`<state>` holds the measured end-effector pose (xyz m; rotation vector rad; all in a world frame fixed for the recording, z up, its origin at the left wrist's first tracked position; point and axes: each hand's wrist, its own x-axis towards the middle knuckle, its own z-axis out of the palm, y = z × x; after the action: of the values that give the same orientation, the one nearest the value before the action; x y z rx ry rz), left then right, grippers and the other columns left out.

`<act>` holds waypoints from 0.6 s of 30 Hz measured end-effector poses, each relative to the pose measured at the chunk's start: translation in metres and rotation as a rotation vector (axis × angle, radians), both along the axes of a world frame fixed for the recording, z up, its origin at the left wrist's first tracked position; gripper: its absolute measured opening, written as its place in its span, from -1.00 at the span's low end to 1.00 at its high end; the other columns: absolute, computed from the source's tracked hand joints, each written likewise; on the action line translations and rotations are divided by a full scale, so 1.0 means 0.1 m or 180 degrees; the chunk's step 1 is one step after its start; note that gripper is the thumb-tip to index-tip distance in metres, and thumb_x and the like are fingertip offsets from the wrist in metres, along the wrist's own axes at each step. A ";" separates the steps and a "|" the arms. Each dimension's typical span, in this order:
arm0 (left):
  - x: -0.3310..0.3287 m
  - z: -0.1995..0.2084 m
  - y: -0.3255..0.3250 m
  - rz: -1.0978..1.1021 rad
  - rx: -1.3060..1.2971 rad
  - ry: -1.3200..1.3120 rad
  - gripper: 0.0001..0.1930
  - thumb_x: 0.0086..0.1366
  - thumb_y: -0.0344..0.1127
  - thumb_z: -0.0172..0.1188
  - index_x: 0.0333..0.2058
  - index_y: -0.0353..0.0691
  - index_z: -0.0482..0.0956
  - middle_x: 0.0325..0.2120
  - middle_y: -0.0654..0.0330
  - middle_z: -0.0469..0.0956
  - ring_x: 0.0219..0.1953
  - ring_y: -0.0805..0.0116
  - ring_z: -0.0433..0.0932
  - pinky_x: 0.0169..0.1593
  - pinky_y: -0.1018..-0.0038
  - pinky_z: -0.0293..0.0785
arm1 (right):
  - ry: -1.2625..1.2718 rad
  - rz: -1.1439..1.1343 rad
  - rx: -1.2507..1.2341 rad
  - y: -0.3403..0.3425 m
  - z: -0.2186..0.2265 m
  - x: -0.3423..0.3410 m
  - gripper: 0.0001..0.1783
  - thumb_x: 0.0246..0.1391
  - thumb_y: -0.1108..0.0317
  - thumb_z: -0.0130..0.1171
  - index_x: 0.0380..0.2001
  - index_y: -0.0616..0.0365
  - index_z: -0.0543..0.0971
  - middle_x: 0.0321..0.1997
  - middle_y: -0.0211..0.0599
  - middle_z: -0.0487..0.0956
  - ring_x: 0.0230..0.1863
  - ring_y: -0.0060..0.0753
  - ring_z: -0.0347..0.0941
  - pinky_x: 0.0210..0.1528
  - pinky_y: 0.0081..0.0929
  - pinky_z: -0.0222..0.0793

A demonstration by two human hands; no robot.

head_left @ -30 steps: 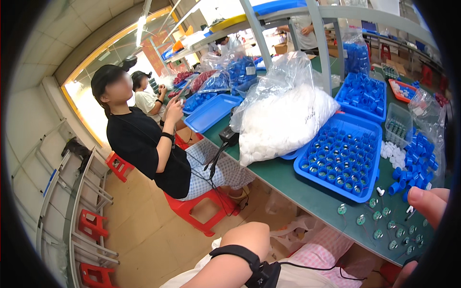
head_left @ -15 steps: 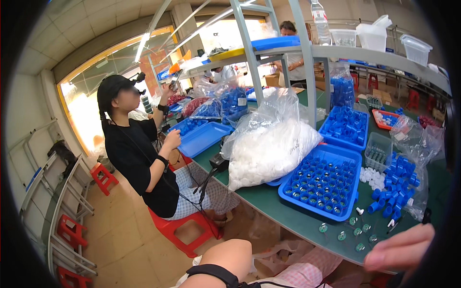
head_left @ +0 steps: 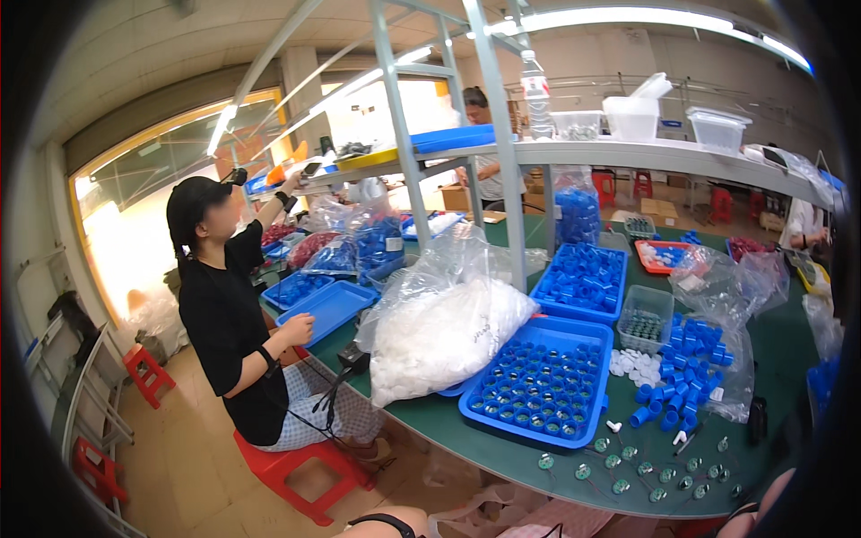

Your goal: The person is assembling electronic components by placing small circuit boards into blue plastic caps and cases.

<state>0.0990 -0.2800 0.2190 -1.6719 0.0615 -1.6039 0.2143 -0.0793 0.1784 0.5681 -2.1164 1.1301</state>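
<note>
At the lower edge a small part of my left arm point(head_left: 411, 517) shows, with a black band; that hand is out of view. In the lower right corner only a strip of skin of my right hand or wrist point(head_left: 775, 498) appears, its fingers hidden. Nearest to it, small round green circuit boards point(head_left: 657, 494) with thin wires lie scattered on the green table point(head_left: 502, 468). Behind them are a loose pile of blue plastic cups point(head_left: 683, 372), white round pieces point(head_left: 635, 366) and a pen-like tool point(head_left: 685, 442). A blue tray point(head_left: 581, 438) holds rows of blue cups with boards inside.
A large clear bag of white parts point(head_left: 439, 345) lies left of the tray. Behind stand a bin of blue cups point(head_left: 581, 276) and a clear box point(head_left: 646, 316). A grey shelf post point(head_left: 510, 179) rises mid-table. A person in black point(head_left: 224, 314) sits at left.
The view has swung right and up, so the scene sits farther left. My right hand's fingers have left the picture at the lower right. The seated person's raised arm reaches farther out.
</note>
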 end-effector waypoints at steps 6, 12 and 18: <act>-0.26 -0.49 0.14 0.0768 -0.0747 -0.1161 -0.72 0.28 -0.14 -0.02 -0.54 -0.12 0.47 -0.57 0.33 0.43 -0.53 0.49 0.40 -0.33 0.54 0.30 | -0.0174 0.0015 -0.0092 0.09 -0.36 0.00 -0.46 0.29 0.05 -0.31 -0.13 0.32 0.47 -0.23 -0.12 0.51 -0.19 -0.26 0.44 -0.18 -0.48 0.37; -0.47 -0.84 0.12 0.0991 -0.1594 -0.1560 -0.70 0.27 -0.17 0.00 -0.57 -0.21 0.47 -0.62 0.26 0.42 -0.56 0.40 0.38 -0.40 0.46 0.28 | -0.0290 0.0271 -0.0047 0.10 -0.56 -0.02 -0.49 0.28 0.07 -0.28 -0.12 0.32 0.47 -0.23 -0.11 0.51 -0.20 -0.25 0.44 -0.18 -0.47 0.37; -0.91 -1.57 0.41 0.2103 -0.3205 -0.2188 -0.90 0.05 -0.58 0.12 -0.45 -0.32 0.60 -0.57 0.16 0.51 -0.49 0.27 0.48 -0.40 0.46 0.39 | -0.0379 0.0591 0.0014 0.20 -0.80 -0.02 -0.51 0.28 0.09 -0.25 -0.11 0.33 0.46 -0.24 -0.11 0.51 -0.21 -0.24 0.44 -0.18 -0.45 0.37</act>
<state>0.0077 -0.2391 0.0618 -1.3982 -1.6859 -1.6377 0.2127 -0.0596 0.0989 0.7281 -2.2034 1.2901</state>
